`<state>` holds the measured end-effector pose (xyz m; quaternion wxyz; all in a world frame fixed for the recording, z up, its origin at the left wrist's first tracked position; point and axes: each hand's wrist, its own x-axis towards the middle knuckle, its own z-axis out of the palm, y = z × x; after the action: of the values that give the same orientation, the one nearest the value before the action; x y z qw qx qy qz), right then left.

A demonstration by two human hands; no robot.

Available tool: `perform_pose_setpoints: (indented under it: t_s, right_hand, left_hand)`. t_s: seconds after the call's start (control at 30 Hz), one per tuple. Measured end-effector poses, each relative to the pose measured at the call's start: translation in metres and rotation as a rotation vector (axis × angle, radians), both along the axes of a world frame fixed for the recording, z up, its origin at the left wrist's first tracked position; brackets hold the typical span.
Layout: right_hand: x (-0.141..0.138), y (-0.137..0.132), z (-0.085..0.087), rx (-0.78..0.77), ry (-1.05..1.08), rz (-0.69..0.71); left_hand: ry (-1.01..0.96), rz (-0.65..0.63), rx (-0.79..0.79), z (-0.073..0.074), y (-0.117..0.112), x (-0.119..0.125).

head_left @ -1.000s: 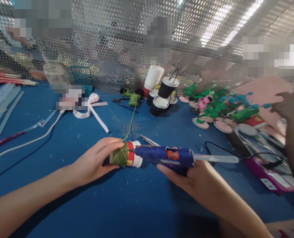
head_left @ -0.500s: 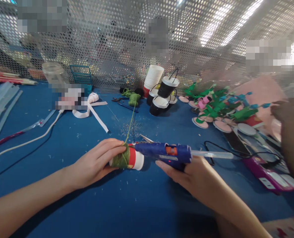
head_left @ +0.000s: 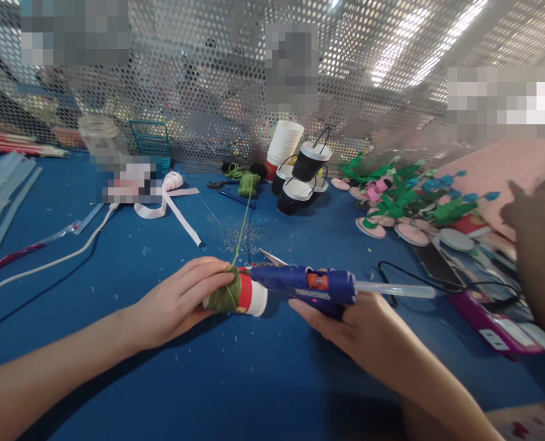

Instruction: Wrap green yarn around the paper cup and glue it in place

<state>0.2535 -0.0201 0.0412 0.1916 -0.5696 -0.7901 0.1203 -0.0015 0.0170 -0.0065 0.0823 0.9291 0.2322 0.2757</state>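
My left hand [head_left: 180, 300] is closed round a paper cup [head_left: 238, 297] lying on its side on the blue table [head_left: 208, 380]. The cup is red and white and partly wound with green string [head_left: 242, 226], which runs back to a green ball [head_left: 248, 182]. My right hand [head_left: 359, 321] grips a blue hot glue gun [head_left: 306, 282] with a clear glue stick [head_left: 394, 289] sticking out behind. The gun's nozzle touches the cup at the edge of the winding.
Scissors [head_left: 272, 257] lie just behind the cup. Stacked white cups [head_left: 285, 141] and black handled cups [head_left: 300, 180] stand at the back. Green and pink craft pieces [head_left: 401, 196] fill the right. Another person's hand [head_left: 527, 211] is at far right. Glue sticks [head_left: 0, 190] and cables [head_left: 51, 260] lie left.
The cup has turned a little under my left hand and the glue gun has shifted slightly. The other person's hand at the right moved and spread its fingers.
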Motion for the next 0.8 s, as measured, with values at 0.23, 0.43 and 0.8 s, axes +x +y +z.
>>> perform_pose_setpoints:
  t_s: [0.23,0.43,0.8]
  right_hand:
    - [0.0,-0.004,0.007,0.007,-0.032,0.021]
    - [0.001,-0.008,0.004,-0.027,-0.05,0.016]
    - [0.002,-0.011,0.003,-0.049,-0.011,0.052]
  left_hand:
    - [-0.053,0.066,-0.07,-0.001,-0.001,0.002]
    - [-0.099,0.132,-0.147,-0.004,0.001,0.001]
    - [-0.098,0.173,-0.199,-0.005,0.004,-0.001]
